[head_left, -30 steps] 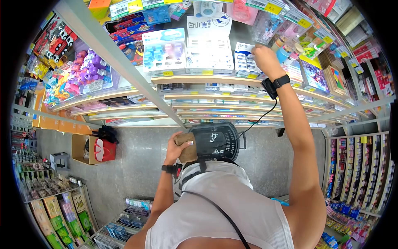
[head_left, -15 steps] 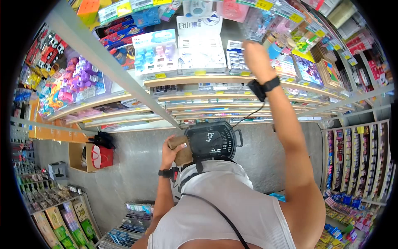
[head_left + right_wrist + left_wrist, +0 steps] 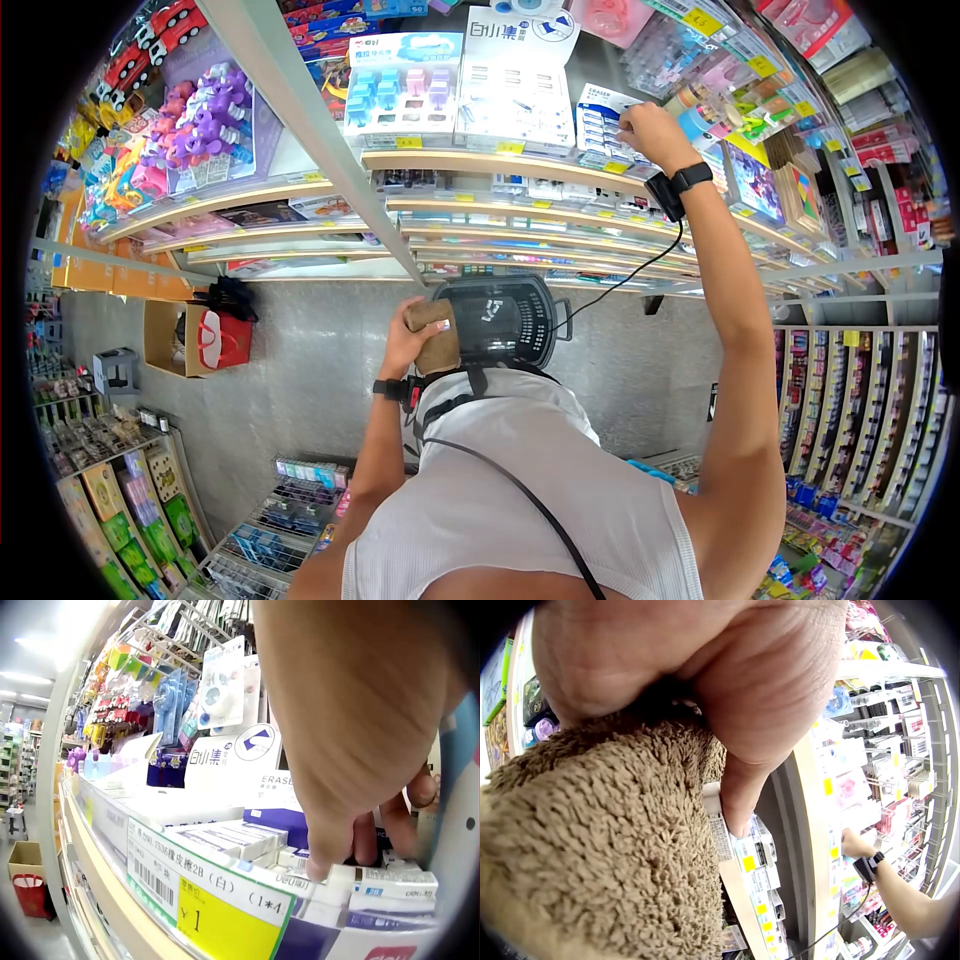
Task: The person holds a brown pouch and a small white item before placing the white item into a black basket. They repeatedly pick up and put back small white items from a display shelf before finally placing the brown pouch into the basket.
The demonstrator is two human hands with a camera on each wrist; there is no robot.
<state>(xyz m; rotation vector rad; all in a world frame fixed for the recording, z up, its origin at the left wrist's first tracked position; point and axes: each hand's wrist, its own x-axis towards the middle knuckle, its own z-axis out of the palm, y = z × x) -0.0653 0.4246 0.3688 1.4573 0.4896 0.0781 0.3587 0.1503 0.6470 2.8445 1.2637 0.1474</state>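
In the head view my right hand (image 3: 660,137) is over a small box of white and blue erasers (image 3: 598,122) on the shelf. The right wrist view shows the thumb and fingers of this hand (image 3: 360,750) reaching down among the boxed erasers (image 3: 396,883); thumb and fingers stand apart, with nothing visibly held between them. Low at the left, my left hand (image 3: 402,338) grips a brown fuzzy item (image 3: 437,345) beside the black basket (image 3: 545,350). Up close, this item (image 3: 622,840) has a shaggy pile, and the left hand (image 3: 705,667) curls over it.
White display boxes (image 3: 515,100) and a blue-and-pink stationery display (image 3: 402,95) stand left of the erasers. A metal post (image 3: 310,120) crosses in front of the shelves. A cardboard box (image 3: 172,340) with a red bag (image 3: 225,340) sits on the floor.
My right hand, blurred half a second ago at the box's upper right, is now lower over the erasers. The left hand keeps its grip on the brown item. The head view has shifted.
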